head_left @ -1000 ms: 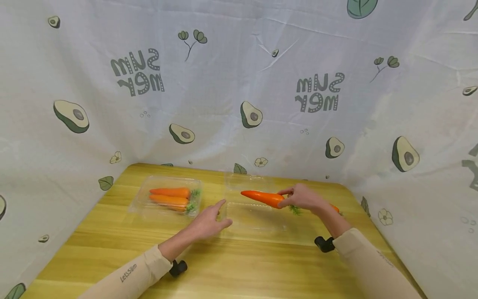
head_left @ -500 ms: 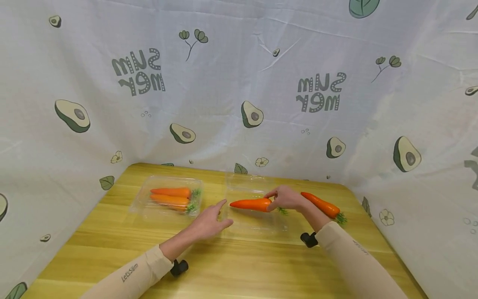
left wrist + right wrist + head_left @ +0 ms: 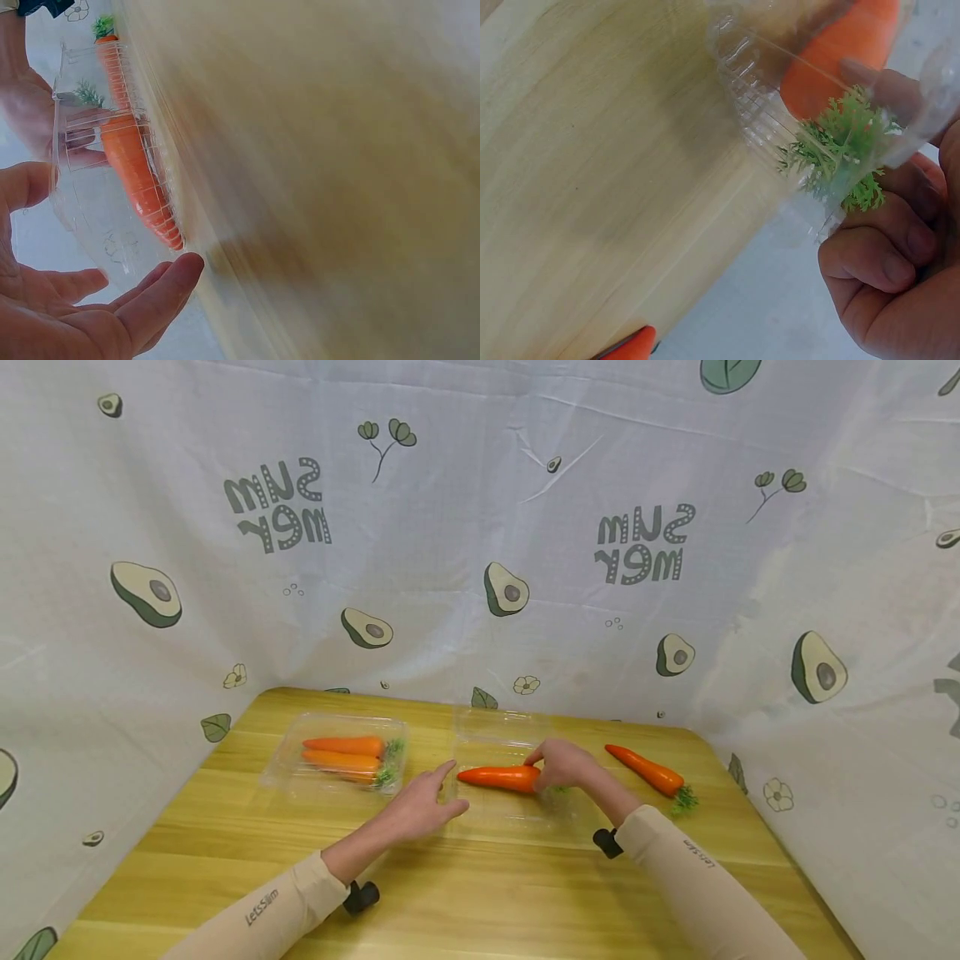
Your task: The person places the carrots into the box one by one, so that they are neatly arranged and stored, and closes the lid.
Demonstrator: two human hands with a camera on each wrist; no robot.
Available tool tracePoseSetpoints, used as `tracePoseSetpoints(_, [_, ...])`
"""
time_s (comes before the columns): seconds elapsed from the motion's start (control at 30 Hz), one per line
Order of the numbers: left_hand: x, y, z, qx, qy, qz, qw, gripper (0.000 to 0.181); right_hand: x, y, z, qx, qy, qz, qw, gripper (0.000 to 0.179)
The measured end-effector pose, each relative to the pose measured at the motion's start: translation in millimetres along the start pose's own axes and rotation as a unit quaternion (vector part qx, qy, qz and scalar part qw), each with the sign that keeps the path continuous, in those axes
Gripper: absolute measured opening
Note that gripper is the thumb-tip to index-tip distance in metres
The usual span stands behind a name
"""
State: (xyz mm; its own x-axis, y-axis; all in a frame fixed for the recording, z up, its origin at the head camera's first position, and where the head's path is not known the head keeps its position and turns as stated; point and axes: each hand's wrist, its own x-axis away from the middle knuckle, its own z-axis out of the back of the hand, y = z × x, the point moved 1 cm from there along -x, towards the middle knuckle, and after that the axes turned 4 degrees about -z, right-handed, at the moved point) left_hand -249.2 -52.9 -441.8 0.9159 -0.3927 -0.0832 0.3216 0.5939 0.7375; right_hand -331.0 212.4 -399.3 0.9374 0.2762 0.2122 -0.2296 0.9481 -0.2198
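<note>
An orange carrot with a feathery green top lies within an open clear plastic container, its thin tip pointing left. My right hand grips its thick end, reaching in over the container; in the right wrist view the thumb lies on the carrot and the other fingers are curled. At the container's left end is my left hand, holding nothing, with thumb and forefinger spread apart. Seen from the left wrist, those fingers stand right by the container wall and the carrot's tip.
Further left stands another clear container with two carrots in it. A loose carrot lies on the wooden table to the right. A patterned white cloth surrounds the table's back and sides.
My right hand has moved left and down, bringing the carrot from above the container's right side down into it. The left hand has stayed in place.
</note>
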Motion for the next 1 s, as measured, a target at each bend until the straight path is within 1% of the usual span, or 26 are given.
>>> tracePoseSetpoints(0.1, [0.0, 0.6, -0.2, -0.001, 0.0, 0.0, 1.0, 0.075, 1.8, -0.3, 0.6, 0.001, 0.002, -0.005, 1.0, 0.047])
tracePoseSetpoints(0.2, [-0.1, 0.9, -0.5, -0.001, -0.001, 0.0, 1.0, 0.075, 3.7, 1.5, 1.6, -0.017, 0.004, -0.008, 0.9998, 0.048])
tracePoseSetpoints(0.3, [-0.1, 1.0, -1.0, -0.001, -0.001, 0.0, 1.0, 0.075, 6.5, 5.6, 3.2, -0.045, 0.017, -0.004, 0.9988, 0.049])
tracePoseSetpoints(0.43, [0.4, 1.7, -1.4, -0.001, -0.001, 0.003, 1.0, 0.075, 17.8, 10.7, 10.7, -0.074, 0.046, 0.012, 0.9961, 0.047])
tracePoseSetpoints(0.53, [0.5, 2.0, -1.2, 0.0, 0.002, 0.004, 1.0, 0.075, 29.7, 15.8, 19.2, -0.103, 0.054, 0.019, 0.993, 0.046])
tracePoseSetpoints(0.67, [0.6, 1.3, -1.4, 0.001, 0.005, 0.004, 1.0, 0.075, 42.0, 31.5, 27.1, -0.161, 0.057, 0.014, 0.9852, 0.049])
tracePoseSetpoints(0.9, [1.0, 1.4, -1.6, 0.004, 0.004, 0.006, 1.0, 0.077, 59.1, 71.1, 31.4, -0.25, 0.064, -0.008, 0.9662, 0.053])
tracePoseSetpoints(0.93, [1.1, 1.3, -1.6, 0.005, 0.004, 0.005, 1.0, 0.077, 62.3, 76.2, 32.4, -0.255, 0.065, -0.009, 0.9648, 0.055])
tracePoseSetpoints(1.0, [1.2, 1.5, -1.2, 0.009, 0.004, 0.003, 0.9999, 0.077, 68.8, 85.4, 34.7, -0.25, 0.076, -0.018, 0.9651, 0.058])
